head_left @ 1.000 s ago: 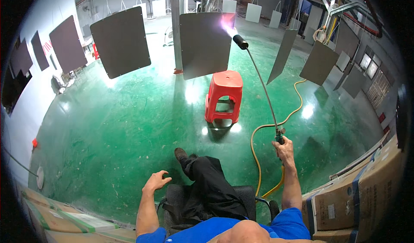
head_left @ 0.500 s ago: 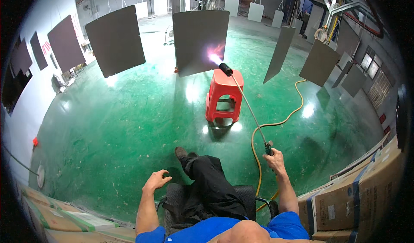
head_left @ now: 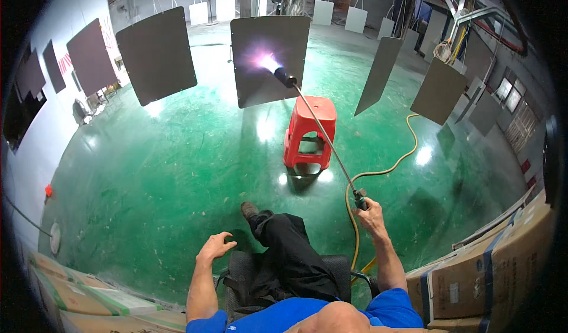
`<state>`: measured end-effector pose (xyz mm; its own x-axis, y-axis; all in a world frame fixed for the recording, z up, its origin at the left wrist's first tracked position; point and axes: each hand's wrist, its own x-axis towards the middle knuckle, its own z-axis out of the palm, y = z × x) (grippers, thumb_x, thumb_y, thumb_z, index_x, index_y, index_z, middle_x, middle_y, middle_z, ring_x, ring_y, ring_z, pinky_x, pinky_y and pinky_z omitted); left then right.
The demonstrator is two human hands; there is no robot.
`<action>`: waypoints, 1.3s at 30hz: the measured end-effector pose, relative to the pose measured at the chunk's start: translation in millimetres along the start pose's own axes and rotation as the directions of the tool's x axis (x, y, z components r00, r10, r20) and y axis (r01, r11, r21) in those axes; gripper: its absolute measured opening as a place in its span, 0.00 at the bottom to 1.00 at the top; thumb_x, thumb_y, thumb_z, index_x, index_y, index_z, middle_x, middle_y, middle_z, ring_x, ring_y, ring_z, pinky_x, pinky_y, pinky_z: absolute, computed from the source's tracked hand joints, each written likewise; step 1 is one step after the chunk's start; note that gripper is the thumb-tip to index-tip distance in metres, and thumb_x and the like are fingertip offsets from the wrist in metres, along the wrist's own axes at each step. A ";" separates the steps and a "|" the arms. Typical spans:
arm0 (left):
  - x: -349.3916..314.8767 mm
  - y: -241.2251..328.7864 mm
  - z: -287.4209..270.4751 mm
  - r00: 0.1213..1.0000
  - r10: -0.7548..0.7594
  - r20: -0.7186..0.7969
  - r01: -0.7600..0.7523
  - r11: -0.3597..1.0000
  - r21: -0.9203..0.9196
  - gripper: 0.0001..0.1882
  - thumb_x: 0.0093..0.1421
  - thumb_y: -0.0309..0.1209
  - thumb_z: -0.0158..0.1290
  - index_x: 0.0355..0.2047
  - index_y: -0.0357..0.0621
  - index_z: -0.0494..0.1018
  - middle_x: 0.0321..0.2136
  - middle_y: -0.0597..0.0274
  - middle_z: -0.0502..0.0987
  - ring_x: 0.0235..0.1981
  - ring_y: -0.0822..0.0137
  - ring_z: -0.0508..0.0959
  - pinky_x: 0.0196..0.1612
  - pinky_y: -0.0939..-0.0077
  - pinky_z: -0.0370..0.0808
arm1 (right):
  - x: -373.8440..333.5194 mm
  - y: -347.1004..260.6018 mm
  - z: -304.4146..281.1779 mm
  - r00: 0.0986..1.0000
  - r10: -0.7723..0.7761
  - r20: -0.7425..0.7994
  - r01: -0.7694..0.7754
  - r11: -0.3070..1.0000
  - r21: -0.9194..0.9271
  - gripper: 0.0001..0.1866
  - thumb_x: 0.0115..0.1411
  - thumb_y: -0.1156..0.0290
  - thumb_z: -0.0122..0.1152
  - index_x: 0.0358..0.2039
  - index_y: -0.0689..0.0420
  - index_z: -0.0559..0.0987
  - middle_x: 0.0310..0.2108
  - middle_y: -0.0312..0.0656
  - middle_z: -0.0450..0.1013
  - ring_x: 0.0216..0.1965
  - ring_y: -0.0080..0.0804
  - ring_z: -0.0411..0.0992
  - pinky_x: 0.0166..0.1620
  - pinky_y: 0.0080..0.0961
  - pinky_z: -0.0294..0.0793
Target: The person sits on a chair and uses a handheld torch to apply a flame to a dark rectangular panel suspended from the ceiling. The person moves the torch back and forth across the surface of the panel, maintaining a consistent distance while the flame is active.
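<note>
My right hand (head_left: 370, 216) is closed round the handle of a long-necked gas torch (head_left: 324, 133). From its black nozzle (head_left: 285, 77) a bright white and violet flame (head_left: 269, 62) plays on the face of a dark hanging panel (head_left: 247, 87). The panel has rounded corners and small marks along its edges. My left hand (head_left: 216, 246) rests beside the chair (head_left: 239, 265) I sit on, its fingers apart and nothing in them. A yellow hose (head_left: 384, 171) runs over the floor and passes close by my right hand.
A red plastic stool (head_left: 309, 129) stands below the torch neck. More dark panels hang at the left (head_left: 157, 55) and right (head_left: 439, 90), with white panels (head_left: 225, 9) farther back. Cardboard boxes (head_left: 467, 280) are stacked by my right side, others (head_left: 89, 297) by my left.
My right hand has shifted slightly left, swinging the torch. The nozzle and flame have moved up and left across the dark panel. My left hand stays where it was.
</note>
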<state>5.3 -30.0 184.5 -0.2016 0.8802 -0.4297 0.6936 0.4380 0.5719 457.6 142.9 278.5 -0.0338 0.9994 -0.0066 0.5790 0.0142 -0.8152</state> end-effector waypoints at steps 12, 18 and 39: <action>6.7 -5.6 2.7 0.999 0.048 0.021 -0.048 0.999 -0.024 0.30 0.58 0.47 0.58 0.55 0.42 0.71 0.45 0.45 0.79 0.47 0.51 0.79 0.50 0.60 0.75 | 7.7 -24.7 -1.9 0.991 -0.106 -0.078 0.111 0.992 0.067 0.09 0.53 0.71 0.65 0.25 0.55 0.71 0.17 0.27 0.62 0.16 0.17 0.58 0.19 0.23 0.57; 7.0 -3.9 2.0 0.999 0.045 0.026 -0.044 0.999 -0.021 0.30 0.58 0.47 0.58 0.54 0.41 0.71 0.43 0.45 0.80 0.45 0.51 0.80 0.49 0.60 0.75 | 15.1 -53.5 7.5 0.988 -0.156 -0.004 0.156 0.982 0.107 0.10 0.51 0.69 0.67 0.27 0.58 0.74 0.18 0.28 0.63 0.19 0.19 0.60 0.23 0.23 0.60; 8.4 -10.0 1.3 0.999 0.040 0.019 -0.040 0.999 -0.028 0.30 0.58 0.46 0.57 0.55 0.41 0.70 0.40 0.48 0.81 0.38 0.58 0.81 0.44 0.63 0.76 | 9.9 -3.1 48.8 0.978 -0.127 0.163 0.156 0.972 -0.175 0.19 0.47 0.61 0.65 0.34 0.63 0.78 0.21 0.49 0.72 0.25 0.39 0.72 0.34 0.35 0.71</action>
<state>-2.4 -27.3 174.3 -0.1603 0.8934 -0.4196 0.6817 0.4077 0.6076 415.7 151.2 252.7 -0.2393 0.9709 0.0032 0.7001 0.1749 -0.6923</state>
